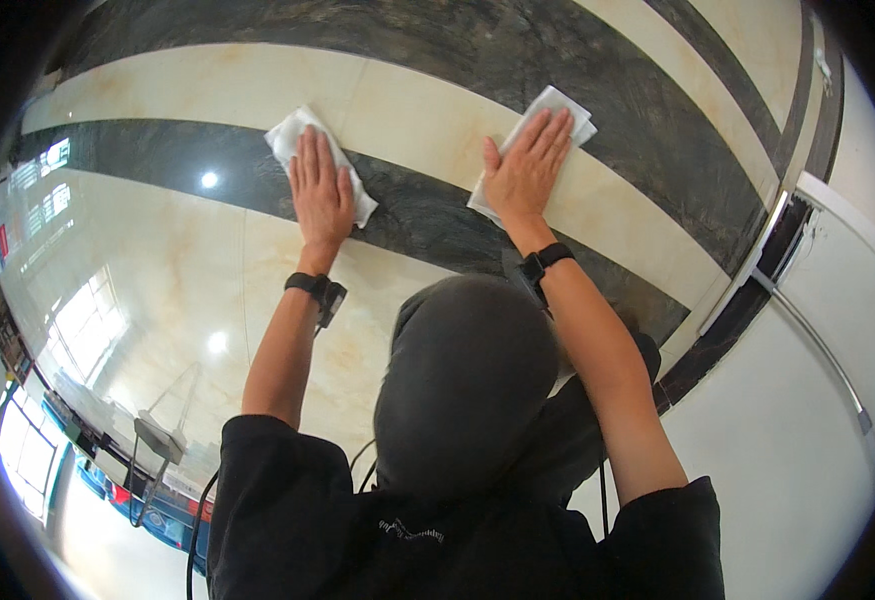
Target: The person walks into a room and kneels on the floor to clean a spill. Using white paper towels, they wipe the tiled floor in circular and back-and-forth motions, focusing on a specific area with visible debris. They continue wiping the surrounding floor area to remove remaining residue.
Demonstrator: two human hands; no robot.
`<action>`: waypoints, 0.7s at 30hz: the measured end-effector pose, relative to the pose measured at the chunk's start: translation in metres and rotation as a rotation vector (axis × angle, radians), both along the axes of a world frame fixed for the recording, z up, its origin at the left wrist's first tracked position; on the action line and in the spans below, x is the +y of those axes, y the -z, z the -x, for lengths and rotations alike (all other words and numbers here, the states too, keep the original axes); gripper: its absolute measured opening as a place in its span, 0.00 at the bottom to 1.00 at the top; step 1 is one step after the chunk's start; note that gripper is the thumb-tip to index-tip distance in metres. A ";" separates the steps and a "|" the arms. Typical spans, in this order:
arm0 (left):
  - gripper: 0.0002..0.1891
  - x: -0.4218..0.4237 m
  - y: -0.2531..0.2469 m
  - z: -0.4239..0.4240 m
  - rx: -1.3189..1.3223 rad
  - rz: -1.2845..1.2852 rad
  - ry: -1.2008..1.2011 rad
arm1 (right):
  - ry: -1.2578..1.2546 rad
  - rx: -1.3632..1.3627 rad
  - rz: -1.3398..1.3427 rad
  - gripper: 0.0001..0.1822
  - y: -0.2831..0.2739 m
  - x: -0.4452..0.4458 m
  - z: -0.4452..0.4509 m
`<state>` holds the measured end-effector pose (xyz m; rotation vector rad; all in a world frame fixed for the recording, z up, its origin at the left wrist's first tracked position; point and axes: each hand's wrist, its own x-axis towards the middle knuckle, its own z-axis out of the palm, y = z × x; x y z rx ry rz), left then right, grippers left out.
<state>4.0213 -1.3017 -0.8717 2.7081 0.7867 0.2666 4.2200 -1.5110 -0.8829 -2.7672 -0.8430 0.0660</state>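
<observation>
My left hand (321,187) lies flat on a folded white cloth or wipe (282,137), palm down, thumb a little apart. The cloth rests on a dark marbled stripe of the glossy tiled floor (377,270), reaching onto the cream stripe. Farther right, my right hand (529,166) is spread flat on a second folded white cloth or wipe (551,99), which lies across a cream and a dark stripe. Neither hand's fingers curl around its cloth. Both wrists wear black bands with small dark devices. Between my arms a dark grey clothed knee (471,382) hides part of the floor.
A white wall or door panel (767,420) with a curved metal bar (820,337) rises at right, beside a dark baseboard (730,330). At lower left stand a metal-legged item (158,441) and a blue object (163,525). Black cables hang near my body.
</observation>
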 end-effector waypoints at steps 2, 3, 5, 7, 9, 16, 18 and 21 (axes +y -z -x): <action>0.28 0.000 -0.001 -0.001 -0.027 0.031 0.001 | -0.002 0.004 -0.016 0.50 0.000 -0.003 -0.001; 0.28 0.000 0.001 -0.001 -0.031 0.048 0.000 | -0.009 -0.001 -0.008 0.50 -0.001 -0.003 0.000; 0.27 0.003 0.000 0.003 -0.031 0.072 -0.020 | -0.016 -0.013 0.011 0.50 -0.001 -0.001 -0.001; 0.27 -0.001 0.000 0.003 -0.043 0.099 -0.024 | -0.030 -0.014 0.006 0.49 -0.002 -0.003 -0.002; 0.27 0.001 0.000 0.005 -0.056 0.110 -0.019 | -0.041 0.002 -0.009 0.49 -0.003 -0.003 -0.001; 0.29 0.000 -0.004 0.001 0.031 0.074 -0.022 | 0.007 0.022 -0.020 0.50 -0.007 0.001 0.002; 0.30 0.002 0.001 0.002 0.053 0.062 -0.013 | 0.011 0.025 -0.014 0.50 -0.007 0.002 0.002; 0.30 0.004 -0.002 0.003 0.075 0.086 -0.017 | 0.004 0.004 0.002 0.52 0.001 0.001 0.000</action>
